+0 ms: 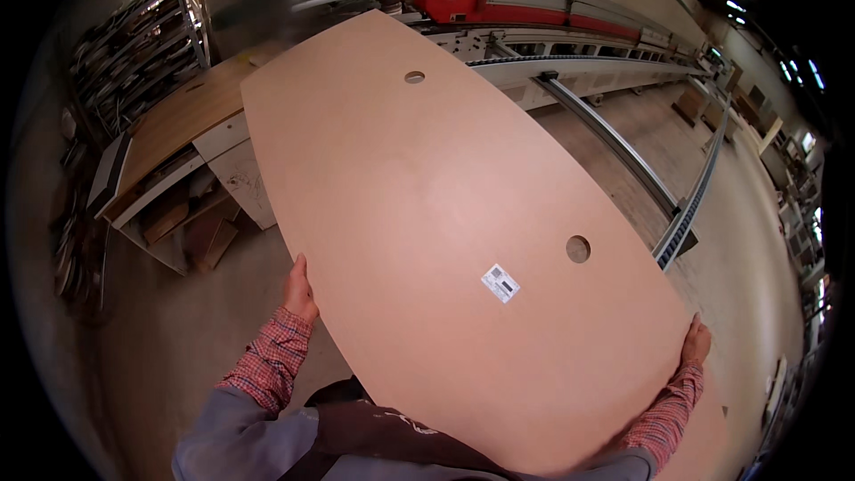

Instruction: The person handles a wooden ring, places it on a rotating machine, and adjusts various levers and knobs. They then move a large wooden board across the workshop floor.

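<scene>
A large light-brown wood panel [427,178] stretches from my body out toward the far side, filling the middle of the view. Two round holes pass through it, and a white label [500,283] sticks to its face near the closer hole. My left hand [301,289] grips the panel's left edge, thumb on top and fingers hidden underneath. On the opposite edge, my right hand [696,339] is closed round the rim in the same way. Both of my forearms wear checked red cuffs.
At the left stands a desk [169,116] with a wooden top and board scraps on its lower shelf. A long red and white machine [534,0] runs along the back. Its metal rail [614,142] lies beyond the panel's right edge. A rack [134,44] of strips stands far left.
</scene>
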A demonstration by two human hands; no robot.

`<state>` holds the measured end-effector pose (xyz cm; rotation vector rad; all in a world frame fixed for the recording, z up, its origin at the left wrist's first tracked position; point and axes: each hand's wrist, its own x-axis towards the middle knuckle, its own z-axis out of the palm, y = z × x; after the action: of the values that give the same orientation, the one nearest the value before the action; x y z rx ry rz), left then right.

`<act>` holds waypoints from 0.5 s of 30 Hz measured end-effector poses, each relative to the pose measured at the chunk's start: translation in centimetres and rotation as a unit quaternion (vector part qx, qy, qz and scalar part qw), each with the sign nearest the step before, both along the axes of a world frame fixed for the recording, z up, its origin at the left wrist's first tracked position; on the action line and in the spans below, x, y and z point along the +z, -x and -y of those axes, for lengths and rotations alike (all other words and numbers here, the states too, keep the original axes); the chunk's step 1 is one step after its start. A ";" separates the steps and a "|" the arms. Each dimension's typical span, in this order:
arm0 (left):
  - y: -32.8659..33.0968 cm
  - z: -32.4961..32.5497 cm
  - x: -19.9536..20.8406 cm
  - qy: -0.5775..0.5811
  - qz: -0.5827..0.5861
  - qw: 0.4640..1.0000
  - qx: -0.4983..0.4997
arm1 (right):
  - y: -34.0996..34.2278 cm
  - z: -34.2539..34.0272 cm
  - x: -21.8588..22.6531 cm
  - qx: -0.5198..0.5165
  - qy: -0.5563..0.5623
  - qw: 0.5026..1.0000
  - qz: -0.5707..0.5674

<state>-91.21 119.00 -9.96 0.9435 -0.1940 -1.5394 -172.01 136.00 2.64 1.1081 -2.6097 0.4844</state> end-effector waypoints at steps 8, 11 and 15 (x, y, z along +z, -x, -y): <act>-0.7 10.7 -0.4 -0.009 0.005 0.999 -0.050 | -1.4 6.1 -2.6 -0.019 -0.014 1.000 0.000; 0.5 13.4 -1.0 -0.042 0.027 0.997 -0.055 | -0.7 8.8 -2.2 -0.034 -0.027 0.999 0.024; 2.1 18.8 -2.1 -0.020 0.031 0.998 -0.051 | 0.8 13.7 -2.6 -0.032 -0.047 0.998 0.024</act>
<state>-93.34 100.24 -12.01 1.0276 -0.2604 -1.6131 -172.82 122.28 0.00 1.0493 -2.7265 0.3815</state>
